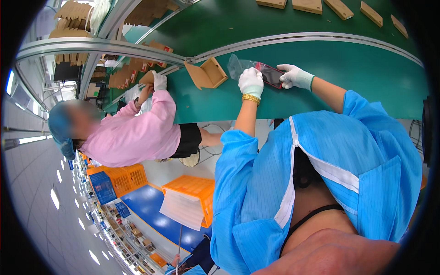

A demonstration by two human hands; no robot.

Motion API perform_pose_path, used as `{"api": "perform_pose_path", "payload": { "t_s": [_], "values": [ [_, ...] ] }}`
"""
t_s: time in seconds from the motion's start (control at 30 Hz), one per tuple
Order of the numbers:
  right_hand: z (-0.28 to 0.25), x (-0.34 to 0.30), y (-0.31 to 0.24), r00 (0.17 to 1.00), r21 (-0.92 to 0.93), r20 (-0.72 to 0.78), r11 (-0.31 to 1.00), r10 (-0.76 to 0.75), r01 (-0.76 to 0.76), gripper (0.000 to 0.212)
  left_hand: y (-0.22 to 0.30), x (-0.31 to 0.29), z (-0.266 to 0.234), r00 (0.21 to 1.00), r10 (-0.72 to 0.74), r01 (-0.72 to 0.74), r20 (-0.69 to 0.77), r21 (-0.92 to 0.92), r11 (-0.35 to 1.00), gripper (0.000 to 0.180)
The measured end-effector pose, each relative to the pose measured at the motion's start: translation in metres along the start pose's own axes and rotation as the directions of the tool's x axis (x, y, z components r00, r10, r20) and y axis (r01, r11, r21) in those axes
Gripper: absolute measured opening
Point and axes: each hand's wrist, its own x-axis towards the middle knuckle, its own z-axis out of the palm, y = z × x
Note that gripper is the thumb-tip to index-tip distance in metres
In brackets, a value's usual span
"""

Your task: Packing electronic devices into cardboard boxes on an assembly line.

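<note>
A flat device point(270, 74) with a dark face and a red edge, like a phone, is held over the green bench. My gloved left hand point(251, 83) is closed at its left end, where a clear plastic bag point(237, 67) sticks out beyond the fingers. How far the bag covers the device is hidden by that hand. At the other end, my gloved right hand point(296, 77) grips the device's right edge between thumb and fingers. An open brown cardboard box point(211, 73), its lid folded out to the left, lies on the bench left of my hands.
Several closed brown boxes point(307, 5) lie on a dark green conveyor point(275, 23) behind a metal rail point(293, 36). On the left, a co-worker in a pink top point(133, 130) handles a piece of cardboard near stacked cartons. Orange crates point(195, 188) stand on the floor behind.
</note>
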Motion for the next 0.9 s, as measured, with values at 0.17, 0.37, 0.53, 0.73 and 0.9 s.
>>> {"api": "perform_pose_path", "payload": {
  "t_s": [0.17,0.37,0.53,0.73,0.9],
  "values": [
    [0.013,0.000,-0.012,0.986,-0.206,-0.051,0.968,-0.159,0.145,0.071,0.014,0.003,-0.008,0.996,-0.022,0.042,0.086,-0.238,0.970,0.016],
    [0.018,-0.007,-0.029,0.876,-0.821,-0.014,0.506,-0.482,0.265,0.071,0.025,0.015,-0.016,0.999,0.013,-0.022,-0.031,-0.294,0.956,0.016],
    [0.010,-0.001,-0.034,0.978,-0.293,-0.147,0.951,-0.149,0.100,0.072,0.035,0.003,-0.019,0.995,0.091,-0.081,0.038,-0.210,0.974,0.016],
    [0.010,0.000,-0.043,0.931,-0.288,-0.210,0.929,-0.300,0.234,0.066,0.054,-0.010,-0.010,0.997,0.077,-0.042,0.024,-0.665,0.746,0.008],
    [0.007,-0.021,-0.069,0.809,-0.375,-0.082,0.770,-0.581,0.515,0.059,0.055,0.009,-0.058,0.950,-0.161,0.290,0.269,-0.949,0.124,0.007]
  ]
}}
